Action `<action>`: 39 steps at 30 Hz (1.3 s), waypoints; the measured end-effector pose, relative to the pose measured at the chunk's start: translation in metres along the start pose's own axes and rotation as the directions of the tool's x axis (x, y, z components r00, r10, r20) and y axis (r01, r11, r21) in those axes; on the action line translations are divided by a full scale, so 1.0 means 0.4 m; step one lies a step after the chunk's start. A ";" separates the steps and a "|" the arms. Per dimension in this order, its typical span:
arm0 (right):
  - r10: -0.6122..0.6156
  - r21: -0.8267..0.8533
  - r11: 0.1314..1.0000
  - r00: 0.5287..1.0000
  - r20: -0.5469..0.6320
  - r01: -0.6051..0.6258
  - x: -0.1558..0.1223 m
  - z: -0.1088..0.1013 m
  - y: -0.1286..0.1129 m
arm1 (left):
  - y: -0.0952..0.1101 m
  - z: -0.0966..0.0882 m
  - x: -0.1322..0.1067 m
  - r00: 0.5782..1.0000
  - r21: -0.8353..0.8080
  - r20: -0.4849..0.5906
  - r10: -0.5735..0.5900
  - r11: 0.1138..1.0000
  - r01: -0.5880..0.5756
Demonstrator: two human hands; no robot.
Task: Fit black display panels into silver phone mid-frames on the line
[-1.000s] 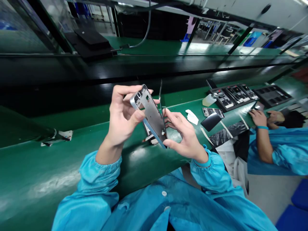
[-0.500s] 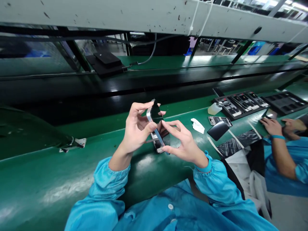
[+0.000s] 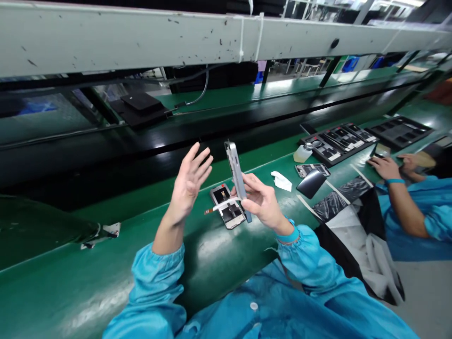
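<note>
Phone frame [image 3: 238, 174] over a glossy green bench [image 3: 70, 278]; scuffed grey beam [image 3: 123, 42] beyond.

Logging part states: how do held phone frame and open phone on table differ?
The phone frame tilts steeply in the right hand; the open phone lies flat on the table. The phone frame shows mainly its silver edge; the open phone shows its insides. Both are long and slim.
</note>
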State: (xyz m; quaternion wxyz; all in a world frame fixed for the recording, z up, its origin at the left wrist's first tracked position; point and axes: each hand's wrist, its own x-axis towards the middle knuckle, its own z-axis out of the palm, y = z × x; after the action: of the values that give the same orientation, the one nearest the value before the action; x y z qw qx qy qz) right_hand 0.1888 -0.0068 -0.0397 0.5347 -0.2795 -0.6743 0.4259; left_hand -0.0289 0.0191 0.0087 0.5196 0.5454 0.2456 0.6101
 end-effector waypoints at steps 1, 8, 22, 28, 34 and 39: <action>0.010 -0.025 1.000 0.999 -0.036 -0.011 0.001 0.005 0.002 | -0.013 0.015 -0.002 1.000 -0.064 -0.003 -0.018 0.998 0.017; -0.076 -0.416 0.909 0.985 -0.152 0.006 -0.015 0.066 -0.005 | -0.071 0.161 -0.072 0.960 -0.312 -0.274 -0.061 0.950 -0.029; -0.032 -0.566 0.821 0.997 0.070 0.066 -0.064 0.112 -0.025 | -0.020 0.099 -0.010 0.945 -0.269 -0.207 -0.253 0.943 0.194; -0.095 -0.517 0.856 0.991 -0.090 0.035 -0.023 0.062 -0.060 | 0.004 0.104 -0.028 0.982 -0.185 -0.096 -0.164 0.972 0.144; 0.274 0.012 0.961 0.961 0.024 -0.275 0.038 0.007 -0.116 | 0.008 0.130 -0.066 0.977 -0.033 -0.038 -0.208 0.978 0.207; 0.291 0.170 0.941 0.956 0.026 -0.291 0.029 0.005 -0.133 | 0.011 0.142 -0.077 0.993 0.153 -0.041 -0.114 0.981 0.119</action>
State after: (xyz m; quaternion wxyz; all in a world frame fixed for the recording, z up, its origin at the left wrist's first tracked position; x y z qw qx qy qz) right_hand 0.1878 -0.0232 0.0121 0.4878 -0.3285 -0.5864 0.5570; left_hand 0.0178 -0.0254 0.0162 0.5063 0.5591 0.3320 0.5664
